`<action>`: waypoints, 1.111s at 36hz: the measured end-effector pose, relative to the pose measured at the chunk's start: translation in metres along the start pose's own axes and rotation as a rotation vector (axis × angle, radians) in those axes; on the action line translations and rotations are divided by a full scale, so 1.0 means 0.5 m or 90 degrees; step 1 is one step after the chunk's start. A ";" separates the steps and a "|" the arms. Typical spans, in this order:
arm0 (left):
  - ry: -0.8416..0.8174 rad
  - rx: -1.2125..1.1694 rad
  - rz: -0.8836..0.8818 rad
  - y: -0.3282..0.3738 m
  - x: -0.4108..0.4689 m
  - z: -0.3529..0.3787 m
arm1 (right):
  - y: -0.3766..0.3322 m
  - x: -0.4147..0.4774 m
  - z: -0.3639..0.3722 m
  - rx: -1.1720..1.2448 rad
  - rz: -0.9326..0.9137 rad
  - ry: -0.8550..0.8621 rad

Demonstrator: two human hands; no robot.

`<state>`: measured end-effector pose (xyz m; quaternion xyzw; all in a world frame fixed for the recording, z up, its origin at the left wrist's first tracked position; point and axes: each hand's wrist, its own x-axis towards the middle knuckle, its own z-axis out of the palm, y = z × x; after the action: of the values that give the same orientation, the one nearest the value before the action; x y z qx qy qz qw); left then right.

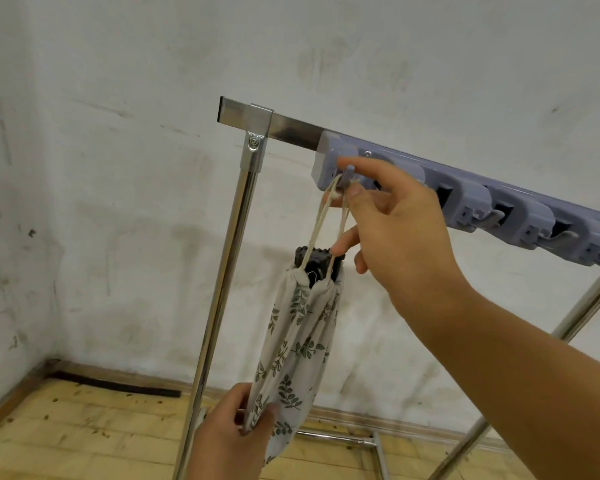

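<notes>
A white drawstring bag (pixel 297 344) with a green leaf print hangs by its beige cords (pixel 328 216) from the leftmost hook (pixel 345 176) of a grey-blue hook rail (pixel 465 199). A dark ridged object (pixel 317 266) sticks out of the bag's gathered mouth. My right hand (pixel 392 220) pinches the cords at that hook between thumb and forefinger. My left hand (pixel 236 434) grips the lower left edge of the bag between thumb and fingers.
The rail is fixed on a steel rack's top bar (pixel 291 128), with an upright post (pixel 219 289) left of the bag and another leg (pixel 575 317) at the right. More hooks (pixel 492 216) stand free along the rail. Behind is a stained white wall, below a wooden floor (pixel 84 434).
</notes>
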<state>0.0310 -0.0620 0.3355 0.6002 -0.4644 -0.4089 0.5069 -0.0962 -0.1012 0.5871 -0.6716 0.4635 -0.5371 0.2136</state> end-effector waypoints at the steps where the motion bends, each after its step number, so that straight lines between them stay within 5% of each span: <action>1: -0.002 0.002 -0.001 0.001 0.001 0.000 | 0.001 0.000 0.000 -0.005 -0.003 0.003; 21: 0.000 -0.062 0.089 0.045 -0.043 -0.003 | 0.076 -0.118 -0.006 -0.058 -0.064 0.013; 30: 0.128 -0.047 0.222 0.044 -0.071 0.008 | 0.179 -0.253 -0.017 -0.065 0.032 -0.044; 40: -0.077 0.096 0.256 -0.023 -0.086 0.062 | 0.299 -0.396 -0.046 -0.084 0.202 -0.086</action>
<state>-0.0074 -0.0267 0.3201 0.5056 -0.6337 -0.2991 0.5033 -0.1748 0.0009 0.3738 -0.6370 0.5829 -0.4186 0.2815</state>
